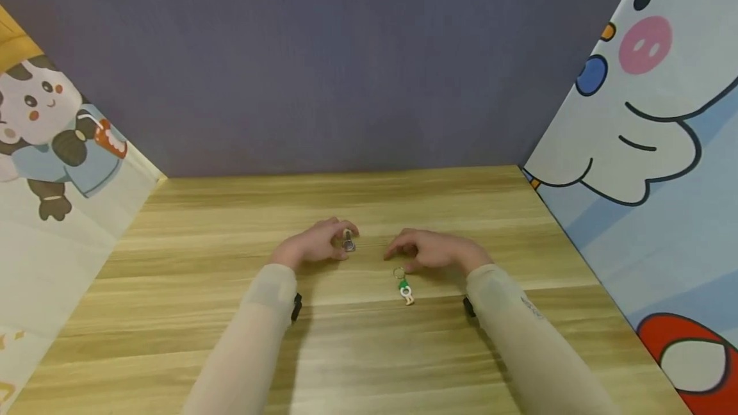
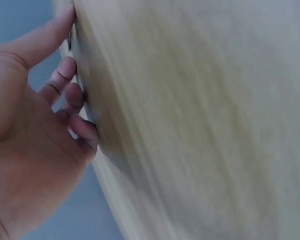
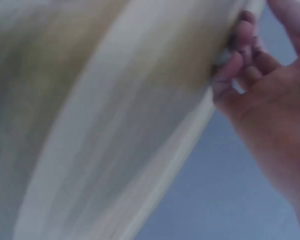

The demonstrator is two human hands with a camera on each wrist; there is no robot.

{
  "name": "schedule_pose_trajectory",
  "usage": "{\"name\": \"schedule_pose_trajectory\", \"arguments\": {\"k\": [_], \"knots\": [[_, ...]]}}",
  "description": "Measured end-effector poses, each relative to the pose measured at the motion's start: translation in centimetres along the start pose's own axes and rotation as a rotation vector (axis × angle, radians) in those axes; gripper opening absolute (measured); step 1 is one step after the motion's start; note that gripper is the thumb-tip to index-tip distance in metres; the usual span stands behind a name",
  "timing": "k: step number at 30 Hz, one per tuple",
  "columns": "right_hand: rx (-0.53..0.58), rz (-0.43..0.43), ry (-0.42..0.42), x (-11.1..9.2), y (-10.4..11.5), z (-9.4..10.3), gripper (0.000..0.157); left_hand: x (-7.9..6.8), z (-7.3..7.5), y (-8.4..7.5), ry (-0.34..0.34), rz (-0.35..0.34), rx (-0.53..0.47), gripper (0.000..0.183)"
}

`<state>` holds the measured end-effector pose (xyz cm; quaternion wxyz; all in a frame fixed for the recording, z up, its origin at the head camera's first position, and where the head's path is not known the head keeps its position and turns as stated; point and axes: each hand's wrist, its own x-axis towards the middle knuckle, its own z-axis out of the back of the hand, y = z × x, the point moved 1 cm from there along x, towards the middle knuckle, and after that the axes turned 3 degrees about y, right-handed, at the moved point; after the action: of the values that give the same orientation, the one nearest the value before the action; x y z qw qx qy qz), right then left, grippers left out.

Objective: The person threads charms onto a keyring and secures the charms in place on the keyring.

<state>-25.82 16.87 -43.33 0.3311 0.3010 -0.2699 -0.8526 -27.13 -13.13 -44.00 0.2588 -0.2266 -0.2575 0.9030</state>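
In the head view my left hand (image 1: 316, 243) is low over the wooden table, thumb and index finger curled around a small silver metal piece (image 1: 348, 243) with a rounded end. The left wrist view shows a dark bit of it by the thumb; its exact kind is too small to make out. To the right, my right hand (image 1: 436, 250) rests at the tabletop with loosely bent fingers and nothing in them. Just below its thumb lies a keychain (image 1: 406, 290) with a thin metal ring (image 1: 399, 272) and a small green, white and beige figure.
The light wood-grain table (image 1: 369, 351) runs back to a dark grey wall (image 1: 346, 69). Cartoon-printed panels stand at the left (image 1: 52, 146) and the right (image 1: 680, 146). Both forearms wear pale sleeves (image 1: 242, 344), with small black devices at the wrists.
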Motion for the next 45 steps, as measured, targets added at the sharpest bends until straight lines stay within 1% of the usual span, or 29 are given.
{"name": "schedule_pose_trajectory", "arguments": {"k": [2,4,6,10,13,17,22,28,33,37,40,45], "knots": [[-0.002,0.018,0.009,0.2,-0.2,0.0,0.039,0.1,0.2,0.3,0.012,-0.013,-0.021,0.044],[-0.002,0.02,0.016,0.4,-0.4,0.0,0.038,0.2,0.4,0.4,0.016,-0.011,-0.055,0.038],[-0.001,0.007,0.024,0.6,-0.5,0.0,0.038,0.2,0.5,0.6,0.02,-0.002,-0.074,0.033],[0.001,0.009,0.034,0.8,-0.4,-0.1,0.033,0.1,0.7,0.7,0.026,0.036,-0.103,0.026],[0.012,0.009,0.031,1.0,-0.4,-0.1,0.028,0.1,0.8,0.6,0.027,0.045,-0.112,0.023],[0.038,-0.012,0.047,1.1,-0.4,-0.1,0.024,0.3,0.7,0.6,0.031,0.052,-0.122,0.02],[0.067,-0.038,0.058,1.2,-0.5,-0.3,0.023,0.5,0.3,0.8,0.038,0.057,-0.136,0.017],[0.063,-0.034,0.04,1.4,-0.4,-0.4,0.021,0.5,0.1,0.9,0.043,0.062,-0.134,0.008],[0.068,-0.029,0.041,1.5,-0.4,-0.4,0.015,0.4,0.2,0.8,0.046,0.063,-0.153,0.011],[0.081,-0.026,0.05,1.5,-0.6,-0.2,0.012,0.4,0.3,0.8,0.055,0.048,-0.158,0.014],[0.074,-0.007,0.057,1.5,-1.0,-0.2,0.011,0.4,0.2,1.0,0.065,0.056,-0.174,0.014],[0.079,0.024,0.068,1.4,-1.5,0.5,0.009,0.5,0.4,1.1,0.064,0.066,-0.187,0.021]]}}
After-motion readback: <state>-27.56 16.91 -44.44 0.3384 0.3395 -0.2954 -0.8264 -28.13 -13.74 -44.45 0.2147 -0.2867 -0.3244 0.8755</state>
